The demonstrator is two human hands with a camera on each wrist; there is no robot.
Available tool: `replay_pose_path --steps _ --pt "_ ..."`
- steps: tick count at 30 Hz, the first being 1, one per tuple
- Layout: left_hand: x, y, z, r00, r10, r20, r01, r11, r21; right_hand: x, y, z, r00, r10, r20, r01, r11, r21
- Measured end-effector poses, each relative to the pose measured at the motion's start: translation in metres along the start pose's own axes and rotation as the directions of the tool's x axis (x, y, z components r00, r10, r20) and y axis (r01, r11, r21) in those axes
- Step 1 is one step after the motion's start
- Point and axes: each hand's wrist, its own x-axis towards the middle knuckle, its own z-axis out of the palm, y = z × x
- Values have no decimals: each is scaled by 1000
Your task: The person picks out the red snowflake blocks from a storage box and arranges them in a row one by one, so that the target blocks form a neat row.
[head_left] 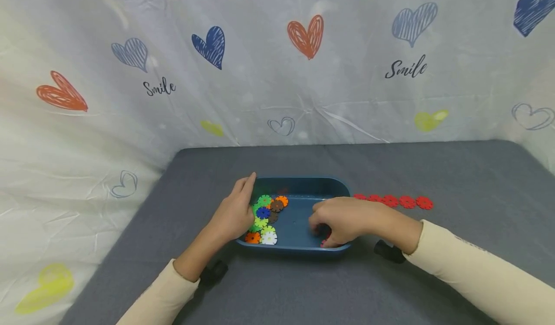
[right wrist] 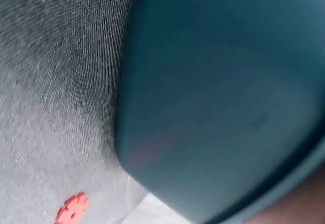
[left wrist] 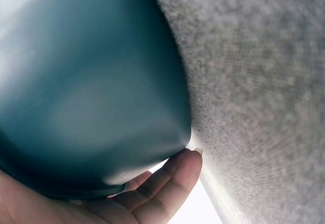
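Left hand point(head_left: 233, 213) grips the blue tray point(head_left: 297, 224) at nine o'clock; right hand point(head_left: 347, 217), fingers bent, meets a red notched disc point(head_left: 323, 243) around four, pinch unclear.

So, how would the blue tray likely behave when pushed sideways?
The blue tray is probably stiff: its smooth walls look like moulded plastic. Wide and low, it seems unlikely to tip. It may drag, since the grey cloth beneath looks textured.
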Motion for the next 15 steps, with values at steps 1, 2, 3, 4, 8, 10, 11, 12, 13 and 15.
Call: replay_pose_path --steps 1,2,3,4,8,10,11,12,13,15 --pt "0 0 0 1000 -1 -1 1 1000 -1 1 -2 0 1000 16 14 -16 1000 -2" --pt "0 0 0 1000 -1 -1 1 1000 -2 3 -3 0 999 30 32 -30 1000 -3" --pt "0 0 0 1000 0 -1 0 1000 -5 4 -4 0 998 43 53 -43 999 -3" --pt "0 0 0 1000 0 1 0 1000 -7 4 -5 -1 996 50 75 -50 999 -1" --pt "0 -1 0 1000 4 4 -4 1000 -12 6 -6 -3 987 50 154 -57 997 43" --pt "0 -1 0 1000 4 5 -4 1000 -12 6 -5 -4 984 37 177 -50 996 72" --pt "0 -1 0 1000 5 5 -5 1000 -12 6 -4 -4 982 31 185 -49 995 89" --pt "0 -1 0 1000 5 6 -5 1000 -11 6 -3 -5 981 29 190 -51 993 110" --pt "0 -1 0 1000 5 7 -5 1000 -11 6 -1 -4 981 24 191 -50 990 130" --pt "0 -1 0 1000 5 10 -5 1000 -10 6 2 -3 984 10 179 -40 986 164"
